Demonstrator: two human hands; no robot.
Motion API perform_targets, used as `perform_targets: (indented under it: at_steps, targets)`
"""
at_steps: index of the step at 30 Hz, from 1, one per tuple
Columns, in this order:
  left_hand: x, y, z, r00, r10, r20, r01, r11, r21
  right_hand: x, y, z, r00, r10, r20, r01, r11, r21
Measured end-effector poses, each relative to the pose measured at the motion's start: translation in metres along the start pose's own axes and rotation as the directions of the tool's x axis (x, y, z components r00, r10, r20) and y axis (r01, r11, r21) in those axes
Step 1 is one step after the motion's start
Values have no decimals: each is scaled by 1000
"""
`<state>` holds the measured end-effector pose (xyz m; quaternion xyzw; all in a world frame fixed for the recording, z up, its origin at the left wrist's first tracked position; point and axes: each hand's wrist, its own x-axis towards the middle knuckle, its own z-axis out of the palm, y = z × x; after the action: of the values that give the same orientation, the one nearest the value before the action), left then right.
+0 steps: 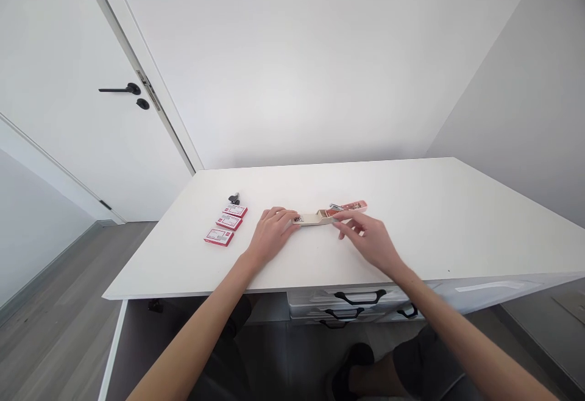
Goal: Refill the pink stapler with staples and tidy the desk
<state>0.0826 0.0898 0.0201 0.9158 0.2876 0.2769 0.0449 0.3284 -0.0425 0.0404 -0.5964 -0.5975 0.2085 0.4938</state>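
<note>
A slim beige stapler part (311,219), with dark print near its left end and a hollow section at its right, lies on the white tabletop. My left hand (273,230) is closed around its left end, thumb at the near side. At the hollow right end, my right hand (363,236) has its thumb and index finger close together; whatever is between them is too small to make out. Just behind those fingers lies a pink stapler part (359,206) with metal pieces. Whether the beige and pink parts are joined cannot be seen.
Three red-and-white small boxes (219,237) lie in a slanting row to the left. Beyond them sits a small black clip-like object (234,198). Drawers with black handles (361,297) are under the tabletop's front edge (320,287). A wall rises behind the table.
</note>
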Motion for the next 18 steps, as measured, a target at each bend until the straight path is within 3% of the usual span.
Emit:
perform_targets:
  at_steps: [6,12,18]
  targets:
    - [1,-4,2,998,-27,53,28,999,-29,39,-4,-35,994,-98,39,105,964,-244]
    - [0,-8,4,996,-53,69,55,998,-27,65,11,-38,976,-150,155,199,905,-376]
    - [0,-9,4,994,-71,84,75,996,-50,72,20,-38,968,-127,216,209,884,-419]
